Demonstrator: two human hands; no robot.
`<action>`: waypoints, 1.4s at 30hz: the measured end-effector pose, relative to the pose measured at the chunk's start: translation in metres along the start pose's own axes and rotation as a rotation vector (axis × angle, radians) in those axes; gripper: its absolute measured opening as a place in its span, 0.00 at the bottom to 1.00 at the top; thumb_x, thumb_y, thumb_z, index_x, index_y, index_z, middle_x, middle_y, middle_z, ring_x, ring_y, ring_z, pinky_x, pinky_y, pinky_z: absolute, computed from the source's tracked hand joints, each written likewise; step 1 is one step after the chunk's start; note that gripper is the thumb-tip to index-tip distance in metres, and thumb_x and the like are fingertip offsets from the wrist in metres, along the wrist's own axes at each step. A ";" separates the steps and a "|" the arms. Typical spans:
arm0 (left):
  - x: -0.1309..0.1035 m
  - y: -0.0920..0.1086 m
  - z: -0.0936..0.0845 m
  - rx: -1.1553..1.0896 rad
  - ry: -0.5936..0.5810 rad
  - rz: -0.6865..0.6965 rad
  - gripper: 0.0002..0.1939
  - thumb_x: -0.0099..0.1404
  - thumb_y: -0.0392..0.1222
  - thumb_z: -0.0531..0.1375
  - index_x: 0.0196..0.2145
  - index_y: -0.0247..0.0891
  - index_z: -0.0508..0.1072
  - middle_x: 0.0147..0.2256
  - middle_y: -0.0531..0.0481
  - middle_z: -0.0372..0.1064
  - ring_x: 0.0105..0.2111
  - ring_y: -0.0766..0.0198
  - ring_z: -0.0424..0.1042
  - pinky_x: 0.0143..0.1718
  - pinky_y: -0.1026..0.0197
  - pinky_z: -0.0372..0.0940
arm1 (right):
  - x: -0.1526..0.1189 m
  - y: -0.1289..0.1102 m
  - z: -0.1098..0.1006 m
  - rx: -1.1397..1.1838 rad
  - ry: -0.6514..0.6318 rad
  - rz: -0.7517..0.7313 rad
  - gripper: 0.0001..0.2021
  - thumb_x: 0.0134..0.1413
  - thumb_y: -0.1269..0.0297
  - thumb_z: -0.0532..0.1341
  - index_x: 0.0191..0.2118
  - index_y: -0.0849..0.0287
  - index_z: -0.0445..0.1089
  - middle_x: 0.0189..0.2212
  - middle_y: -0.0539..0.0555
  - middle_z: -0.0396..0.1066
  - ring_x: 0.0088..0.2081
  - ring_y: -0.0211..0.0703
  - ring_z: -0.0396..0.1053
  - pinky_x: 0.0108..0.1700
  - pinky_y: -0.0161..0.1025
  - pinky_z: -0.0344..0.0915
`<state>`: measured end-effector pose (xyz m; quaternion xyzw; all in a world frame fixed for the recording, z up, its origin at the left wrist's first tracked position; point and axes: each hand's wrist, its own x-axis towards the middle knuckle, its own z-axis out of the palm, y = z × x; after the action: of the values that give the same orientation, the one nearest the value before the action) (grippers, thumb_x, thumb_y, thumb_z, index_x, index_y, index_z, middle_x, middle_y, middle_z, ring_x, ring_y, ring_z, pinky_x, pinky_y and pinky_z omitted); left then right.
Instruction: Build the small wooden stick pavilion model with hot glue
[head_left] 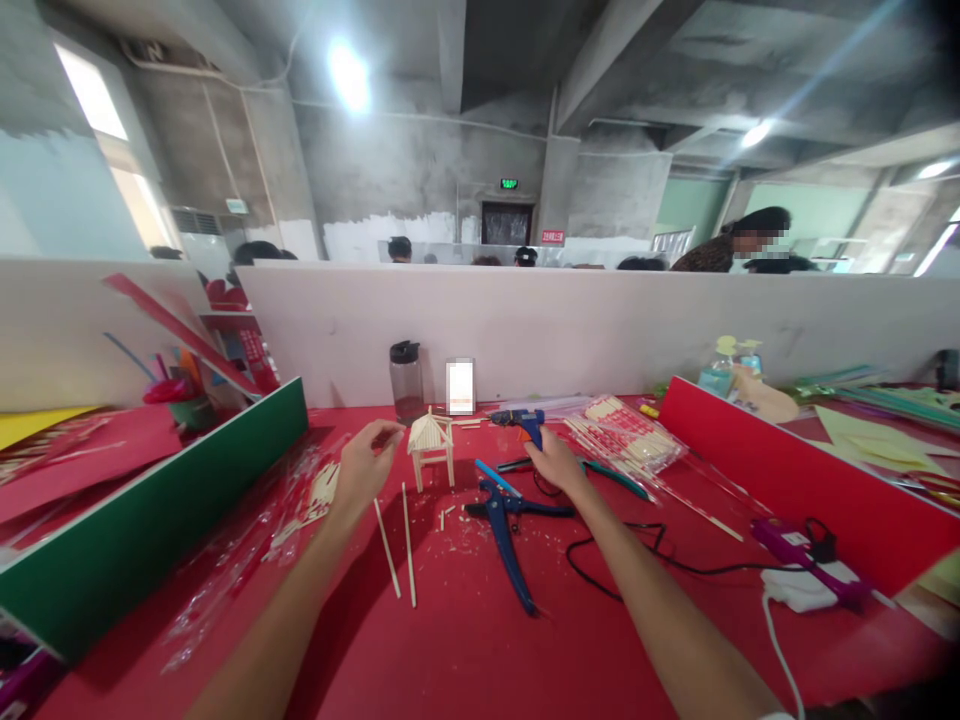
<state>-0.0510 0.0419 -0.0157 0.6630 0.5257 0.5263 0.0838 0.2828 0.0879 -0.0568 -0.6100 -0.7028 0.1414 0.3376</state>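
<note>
A small pavilion model made of pale wooden sticks (pixel 431 436) stands upright on the red table, its roof partly covered in sticks. Just to its left is my left hand (pixel 367 462), thumb and fingertips pinched together; anything between them is too small to make out. My right hand (pixel 556 456) is wrapped round the handle of a blue hot glue gun (pixel 516 417), whose nozzle points left toward the model. Below the model lie two loose wooden sticks (pixel 409 545) and several short offcuts. Blue-handled cutters (pixel 504 535) rest in front of the glue gun.
A dark-lidded bottle (pixel 406 380) and a phone-like bright screen (pixel 460 386) stand by the white partition (pixel 570 330). Bagged sticks (pixel 626 432) lie right. Black cable (pixel 705 570) runs to a power strip (pixel 806 568). Green (pixel 172 510) and red (pixel 802 480) boards flank the workspace.
</note>
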 end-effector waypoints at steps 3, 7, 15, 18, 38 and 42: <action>0.000 0.000 0.000 -0.009 0.026 0.010 0.12 0.63 0.47 0.58 0.38 0.39 0.76 0.38 0.47 0.77 0.38 0.59 0.75 0.45 0.58 0.67 | 0.011 -0.005 0.002 -0.257 -0.029 0.004 0.13 0.61 0.61 0.53 0.46 0.63 0.66 0.45 0.67 0.74 0.47 0.56 0.73 0.43 0.42 0.64; 0.000 -0.004 0.001 -0.030 0.033 -0.010 0.12 0.63 0.49 0.58 0.38 0.40 0.75 0.37 0.47 0.77 0.37 0.59 0.75 0.44 0.59 0.68 | 0.024 -0.014 0.015 -0.385 -0.137 0.098 0.21 0.62 0.58 0.53 0.55 0.68 0.62 0.48 0.71 0.72 0.50 0.59 0.72 0.46 0.45 0.64; -0.002 0.007 0.002 -0.072 -0.025 -0.011 0.13 0.64 0.50 0.58 0.39 0.40 0.75 0.37 0.48 0.77 0.36 0.59 0.75 0.43 0.59 0.68 | 0.042 -0.024 0.046 -0.428 -0.210 0.220 0.24 0.58 0.61 0.56 0.56 0.72 0.63 0.52 0.75 0.69 0.54 0.65 0.68 0.52 0.54 0.62; -0.003 0.014 0.001 -0.079 -0.039 0.005 0.13 0.63 0.50 0.58 0.38 0.39 0.75 0.36 0.48 0.77 0.37 0.59 0.75 0.43 0.59 0.68 | 0.043 -0.025 0.046 -0.444 -0.211 0.226 0.25 0.57 0.60 0.58 0.56 0.74 0.64 0.51 0.77 0.68 0.54 0.67 0.67 0.53 0.56 0.61; -0.010 0.039 0.011 -0.426 -0.204 -0.108 0.16 0.59 0.54 0.64 0.34 0.36 0.74 0.29 0.50 0.74 0.30 0.63 0.72 0.35 0.62 0.69 | -0.026 -0.115 0.029 0.280 0.049 -0.778 0.09 0.63 0.61 0.60 0.46 0.54 0.72 0.39 0.54 0.75 0.38 0.40 0.73 0.44 0.35 0.67; -0.011 0.043 0.014 -0.391 -0.242 -0.090 0.17 0.59 0.55 0.63 0.32 0.36 0.74 0.27 0.51 0.73 0.29 0.63 0.72 0.34 0.62 0.68 | -0.031 -0.114 0.033 0.322 0.111 -0.729 0.08 0.64 0.63 0.59 0.43 0.55 0.75 0.38 0.54 0.76 0.40 0.42 0.73 0.46 0.36 0.67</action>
<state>-0.0125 0.0206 0.0005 0.6683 0.4287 0.5308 0.2963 0.1760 0.0413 -0.0206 -0.2667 -0.8227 0.0876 0.4943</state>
